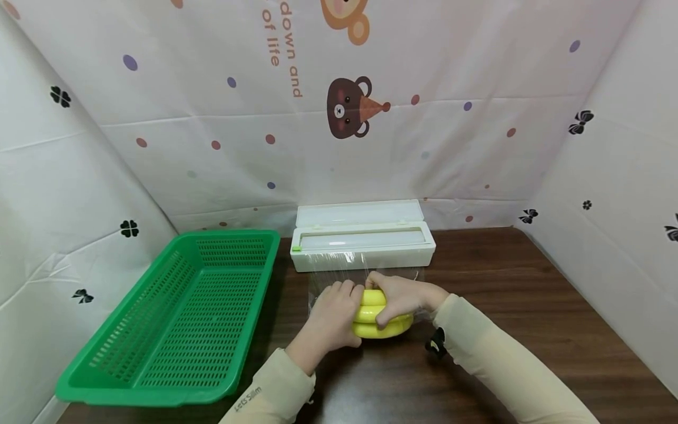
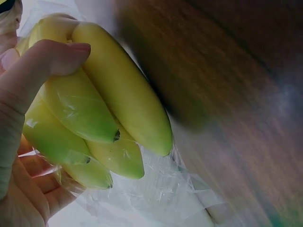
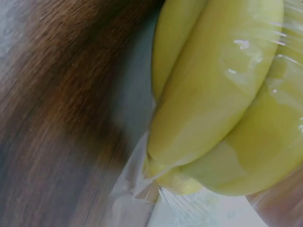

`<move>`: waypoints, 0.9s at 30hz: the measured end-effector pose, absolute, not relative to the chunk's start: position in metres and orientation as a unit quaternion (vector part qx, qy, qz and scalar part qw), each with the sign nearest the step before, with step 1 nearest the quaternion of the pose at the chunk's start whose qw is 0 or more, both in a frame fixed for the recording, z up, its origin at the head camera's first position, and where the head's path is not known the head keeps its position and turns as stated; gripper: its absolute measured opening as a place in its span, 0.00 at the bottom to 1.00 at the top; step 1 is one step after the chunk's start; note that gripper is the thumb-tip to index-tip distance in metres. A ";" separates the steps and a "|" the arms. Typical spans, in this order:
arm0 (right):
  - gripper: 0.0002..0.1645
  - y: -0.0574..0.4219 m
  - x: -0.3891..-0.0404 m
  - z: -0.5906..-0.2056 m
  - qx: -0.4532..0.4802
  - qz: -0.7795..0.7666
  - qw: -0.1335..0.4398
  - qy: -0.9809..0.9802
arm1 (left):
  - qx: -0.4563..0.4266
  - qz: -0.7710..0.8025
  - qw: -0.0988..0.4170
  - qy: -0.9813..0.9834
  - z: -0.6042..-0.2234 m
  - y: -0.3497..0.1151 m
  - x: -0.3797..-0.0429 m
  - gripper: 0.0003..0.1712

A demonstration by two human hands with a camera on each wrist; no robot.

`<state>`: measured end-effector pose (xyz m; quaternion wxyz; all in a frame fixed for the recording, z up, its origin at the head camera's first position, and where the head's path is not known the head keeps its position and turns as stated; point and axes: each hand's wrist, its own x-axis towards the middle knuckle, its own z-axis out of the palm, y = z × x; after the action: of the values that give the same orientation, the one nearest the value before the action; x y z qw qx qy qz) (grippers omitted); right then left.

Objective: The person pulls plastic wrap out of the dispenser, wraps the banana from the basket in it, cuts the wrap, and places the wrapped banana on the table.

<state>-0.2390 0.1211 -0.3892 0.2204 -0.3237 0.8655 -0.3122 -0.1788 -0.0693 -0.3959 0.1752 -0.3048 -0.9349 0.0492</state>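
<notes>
A bunch of yellow bananas (image 1: 382, 330) with green tips lies on the table in front of a white cling film box. My left hand (image 1: 333, 315) grips the bunch's left end, its thumb (image 2: 66, 57) lying across the bananas in the left wrist view. From the right, my right hand (image 1: 405, 294) holds the bunch, thumb on the near side and fingers over the far side. Clear cling film (image 1: 339, 263) runs from the box to the bunch. In the right wrist view, shiny film clings to the bananas (image 3: 203, 94) and bunches below their ends.
The white cling film box (image 1: 365, 259) stands at the back with its lid (image 1: 360, 213) up and a roll showing inside. A green plastic basket (image 1: 233, 377) sits at the left. Patterned cloth walls (image 1: 212, 165) surround the dark wooden table (image 1: 508, 282).
</notes>
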 end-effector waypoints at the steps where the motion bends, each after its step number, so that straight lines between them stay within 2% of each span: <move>1: 0.33 0.121 -0.239 -0.389 -0.324 -0.312 0.215 0.867 | -0.305 0.051 0.174 -0.935 -0.396 -0.070 -0.179 0.51; 10: 0.28 0.125 -0.236 -0.392 -0.299 -0.359 0.192 0.863 | -0.303 0.041 0.167 -0.938 -0.397 -0.071 -0.183 0.50; 14: 0.28 0.126 -0.235 -0.393 -0.309 -0.358 0.148 0.868 | -0.303 0.027 0.162 -0.939 -0.395 -0.073 -0.185 0.50; 23: 0.31 0.130 -0.234 -0.396 -0.324 -0.336 0.092 0.879 | -0.296 -0.003 0.150 -0.943 -0.395 -0.075 -0.189 0.49; 27: 0.37 0.131 -0.233 -0.395 -0.326 -0.302 0.054 0.894 | -0.298 -0.007 0.148 -0.943 -0.394 -0.075 -0.192 0.48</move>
<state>-0.2327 0.1311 -0.3950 0.0539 -0.3259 0.8941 -0.3024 -0.1916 -0.0747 -0.3945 0.1482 -0.2983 -0.9429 -0.0072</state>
